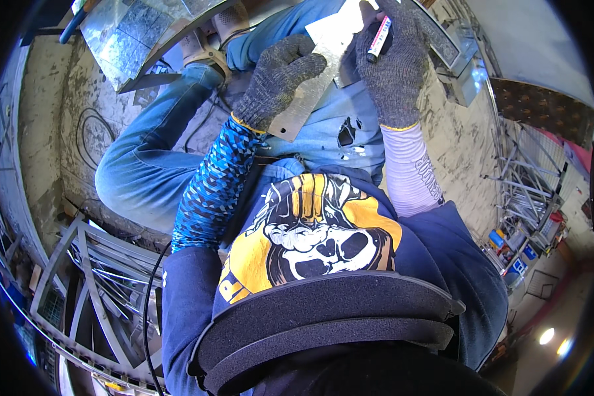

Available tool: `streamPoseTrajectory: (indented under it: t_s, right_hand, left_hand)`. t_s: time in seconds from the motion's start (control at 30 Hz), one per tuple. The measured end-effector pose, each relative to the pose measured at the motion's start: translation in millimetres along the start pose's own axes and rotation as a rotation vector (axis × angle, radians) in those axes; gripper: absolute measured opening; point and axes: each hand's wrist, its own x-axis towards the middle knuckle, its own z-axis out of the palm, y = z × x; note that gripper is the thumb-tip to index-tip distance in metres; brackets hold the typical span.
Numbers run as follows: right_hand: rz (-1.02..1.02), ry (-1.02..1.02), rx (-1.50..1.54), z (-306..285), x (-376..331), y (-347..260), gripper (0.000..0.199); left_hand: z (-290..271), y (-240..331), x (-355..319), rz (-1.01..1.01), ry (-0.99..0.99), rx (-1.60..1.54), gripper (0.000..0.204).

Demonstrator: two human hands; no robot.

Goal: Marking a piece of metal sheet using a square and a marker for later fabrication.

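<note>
My left hand [280, 82], in a dark grey knit glove, grips a flat, shiny metal strip [305, 105] along its left edge. The strip lies slanted over my jeans and has a small hole near its lower end. My right hand [397, 63], gloved the same way, is closed around a white marker [379, 39] with a dark end. It is beside the strip's upper right part. Glare washes out the strip's top end, and the right fingertips are partly hidden.
A metal-topped table [145, 39] stands at upper left. Stacked metal frames [89, 290] are at lower left, with a black cable [148, 317] alongside. More metal racks [525, 185] and a dark brown panel [541, 109] stand at right. A cable loop [86, 135] lies on the stained floor.
</note>
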Motion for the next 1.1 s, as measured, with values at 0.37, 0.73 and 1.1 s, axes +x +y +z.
streamPoseTrajectory:
  t_s: [0.37,0.73,1.1]
  right_hand:
    - [0.001,-0.004,0.034,-1.9,2.5,-2.9,0.025]
    - [0.294,-0.226,0.095,-14.4,4.3,-13.0,0.052]
    - [0.339,-0.206,0.172,-16.7,10.4,-20.1,0.054]
  left_hand:
    - [-2.2,-5.7,1.5,-0.01,-0.026,0.02,0.022]
    - [-1.3,-1.4,-2.6,-0.106,-0.018,-0.028,0.018]
    - [0.8,-0.5,-1.3,-0.029,0.01,-0.005,0.02]
